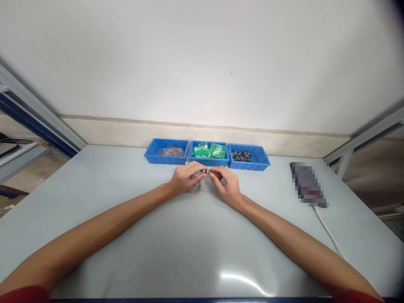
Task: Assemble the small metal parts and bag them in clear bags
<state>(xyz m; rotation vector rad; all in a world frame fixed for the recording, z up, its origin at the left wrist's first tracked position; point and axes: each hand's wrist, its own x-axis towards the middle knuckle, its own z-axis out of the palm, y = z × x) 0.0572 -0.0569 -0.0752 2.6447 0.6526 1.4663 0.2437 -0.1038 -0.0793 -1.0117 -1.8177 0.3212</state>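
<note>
Between the fingertips of both hands is a small metal fitting (206, 171), dark with a shiny, brassy part; its details are too small to make out. My left hand (186, 177) pinches its left end with thumb and forefinger. From the other side, the thumb and fingers of my right hand (227, 184) close on its right end. Beneath my left hand lies a clear plastic bag (198, 188) with something brownish in it, partly hidden by the fingers. Both hands are just in front of the bins.
Three blue bins line the back: the left bin (166, 160) holds clear plastic bags, the middle bin (210, 162) green packets, the right bin (251, 166) small metal fittings. A blurred dark object (307, 184) with a white cable (328, 231) lies on the right of the table (151, 252).
</note>
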